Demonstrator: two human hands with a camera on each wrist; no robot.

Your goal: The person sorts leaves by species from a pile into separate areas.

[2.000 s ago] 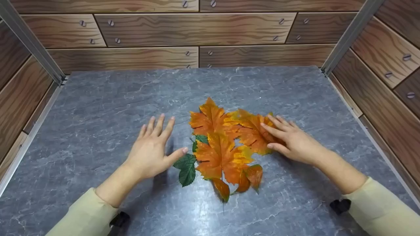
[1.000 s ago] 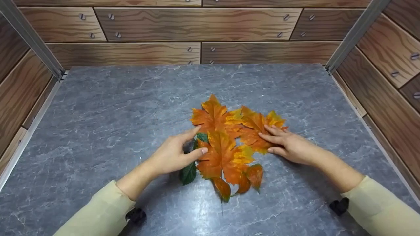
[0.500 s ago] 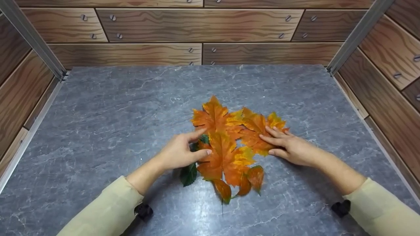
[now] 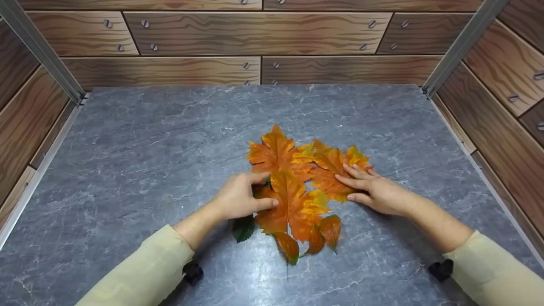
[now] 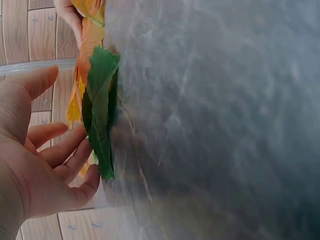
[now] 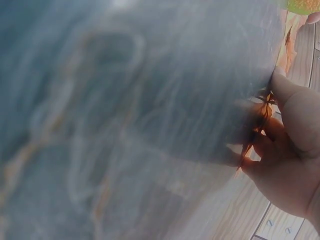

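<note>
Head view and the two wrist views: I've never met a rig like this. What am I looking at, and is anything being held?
There is no machine here, just a person working bare-handed. The head picture comes from a camera worn on the head, looking forward and down. The other two come from a camera on each wrist, so the grey table looks turned on its side. On it lie large orange leaves, smaller orange leaves on the near side, and green leaves at the left. The left hand has its fingers at the green leaves, its thumb apart from them in the left wrist view. The right hand rests its fingers on the rightmost large leaf. Neither plainly grips anything.
</note>
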